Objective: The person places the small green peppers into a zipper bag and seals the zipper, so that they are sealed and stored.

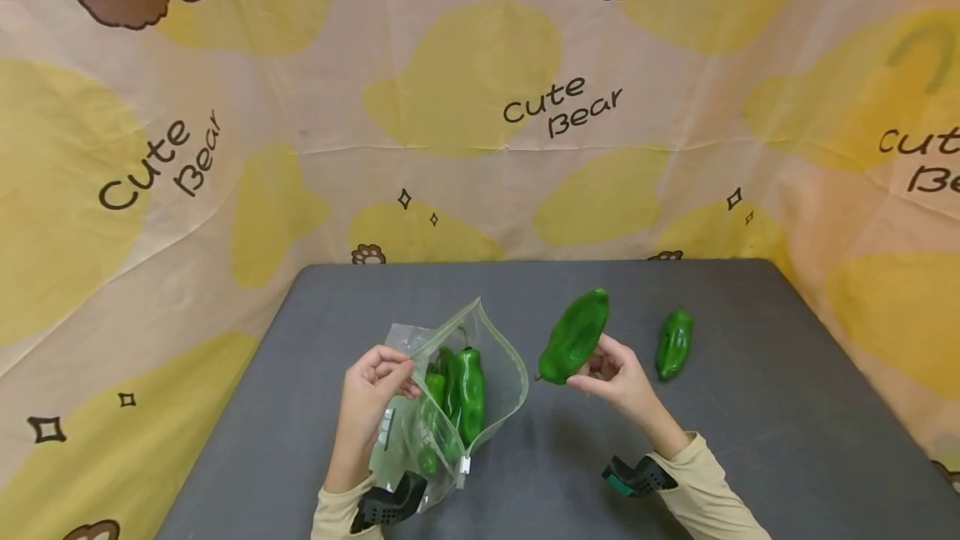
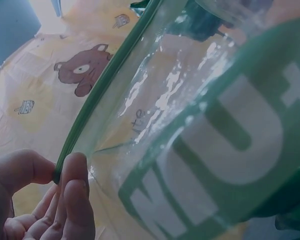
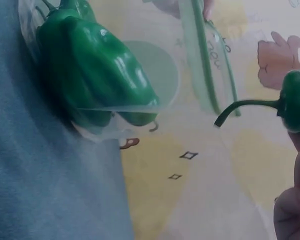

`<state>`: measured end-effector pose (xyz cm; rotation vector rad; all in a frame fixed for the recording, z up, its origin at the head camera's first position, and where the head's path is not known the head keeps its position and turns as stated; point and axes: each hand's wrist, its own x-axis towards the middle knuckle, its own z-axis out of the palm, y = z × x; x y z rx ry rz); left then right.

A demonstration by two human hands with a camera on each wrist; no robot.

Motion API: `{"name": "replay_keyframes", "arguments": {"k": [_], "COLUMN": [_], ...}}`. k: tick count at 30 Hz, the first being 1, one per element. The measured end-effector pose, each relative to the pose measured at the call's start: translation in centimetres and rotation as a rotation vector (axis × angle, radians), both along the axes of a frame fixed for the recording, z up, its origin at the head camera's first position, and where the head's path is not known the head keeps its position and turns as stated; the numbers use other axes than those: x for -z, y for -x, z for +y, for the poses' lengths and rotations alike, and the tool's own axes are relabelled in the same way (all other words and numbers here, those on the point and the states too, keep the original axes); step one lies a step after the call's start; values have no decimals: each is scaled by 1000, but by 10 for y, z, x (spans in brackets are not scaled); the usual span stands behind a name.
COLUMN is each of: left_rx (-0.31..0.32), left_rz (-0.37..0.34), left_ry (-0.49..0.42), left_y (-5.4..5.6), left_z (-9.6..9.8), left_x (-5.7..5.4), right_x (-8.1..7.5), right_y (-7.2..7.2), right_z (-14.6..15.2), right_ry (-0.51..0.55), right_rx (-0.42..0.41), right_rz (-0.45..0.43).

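A clear zip bag (image 1: pixel 504 386) with a green rim stands on the table, its mouth spread wide, and several green peppers (image 1: pixel 471 394) are inside. My left hand (image 1: pixel 377 377) pinches the bag's rim on the left side; in the left wrist view, thumb and fingers (image 2: pixel 76 175) hold the green zip strip. To the right of the bag, my right hand (image 1: pixel 617 373) holds a large green pepper (image 1: pixel 576 336) above the table. Its curved stem (image 3: pixel 245 103) points toward the bag in the right wrist view, where only part of the hand (image 3: pixel 295 200) shows.
Another green pepper (image 1: pixel 675 344) lies on the grey table (image 1: pixel 570 490), to the right of my right hand. A patterned cloth (image 1: pixel 465 107) with bears and lettering hangs behind the table and along its sides. A white slider (image 1: pixel 464 466) sits at the bag's near corner.
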<state>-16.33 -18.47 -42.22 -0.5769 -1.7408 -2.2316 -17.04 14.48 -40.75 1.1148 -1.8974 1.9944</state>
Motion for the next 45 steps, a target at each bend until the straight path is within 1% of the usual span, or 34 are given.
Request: {"name": "replay_keyframes", "arguments": {"k": [2, 3, 4, 5, 6, 9, 10, 11, 12, 13, 14, 15, 16, 18, 19, 20, 22, 23, 24, 25, 26, 29, 30, 34, 36, 39, 40, 41, 42, 44, 45], "left_rx": [1, -17, -8, -17, -13, 10, 23, 19, 9, 0, -1, -3, -9, -3, -6, -8, -34, -19, -39, -64, -69, -77, -103, -108, -109, -96, -86, -63, -48, -25, -12], "left_rz": [0, -21, -10, -17, -17, 8, 12, 1, -11, -23, -30, -39, -51, -35, -41, -40, -65, -42, -60, -100, -116, -146, -193, -197, -196, -166, -148, -112, -89, -52, -34], "left_ry": [7, 15, 15, 30, 24, 33, 27, 21, 33, 52, 52, 54, 61, 60, 54, 44, 43, 25, 39, 50, 49, 55, 71, 73, 68, 50, 45, 37, 25, 34, 33], "left_y": [3, 1, 4, 5, 6, 16, 17, 17, 19, 22, 24, 26, 25, 26, 22, 16, 3, 0, -3, -8, -10, -12, -16, -17, -17, -15, -14, -9, -6, 7, 14], "left_z": [-2, -1, -3, -4, -5, -13, -14, -14, -16, -19, -20, -20, -20, -20, -16, -11, -1, 2, 5, 8, 10, 11, 13, 14, 13, 12, 11, 7, 5, -4, -10], "left_x": [6, 4, 10, 12, 14, 36, 39, 39, 43, 51, 55, 57, 57, 57, 47, 34, 7, -1, -8, -18, -22, -27, -33, -37, -38, -34, -29, -19, -12, 16, 31], "right_x": [-3, -5, -7, -10, -14, -24, -27, -30, -33, -35, -36, -38, -39, -41, -41, -42, -41, -40, -39, -38, -36, -30, -28, -25, -25, -26, -26, -26, -26, -26, -26], "right_y": [0, -1, -1, -1, -2, -5, -7, -8, -9, -10, -10, -11, -11, -11, -11, -11, -12, -12, -13, -14, -15, -18, -18, -20, -21, -22, -22, -23, -23, -24, -24], "right_z": [-3, -5, -6, -9, -11, -18, -20, -22, -24, -25, -27, -28, -29, -32, -33, -34, -37, -38, -40, -42, -43, -50, -52, -59, -62, -67, -68, -69, -70, -71, -72], "right_ry": [-42, -62, -81, -93, -98, -99, -101, -105, -108, -114, -118, -118, -116, -102, -95, -88, -79, -76, -74, -76, -76, -90, -99, -132, -141, -139, -137, -134, -132, -131, -132], "right_rx": [51, 75, 98, 115, 126, 125, 121, 114, 107, 102, 97, 92, 88, 82, 78, 72, 64, 59, 53, 49, 46, 31, 23, -7, -8, -14, -20, -27, -35, -51, -54], "right_rz": [43, 67, 82, 104, 125, 170, 177, 184, 189, 190, 194, 198, 205, 231, 242, 253, 268, 268, 265, 257, 246, 213, 204, 188, 184, 183, 186, 189, 197, 204, 209]}}
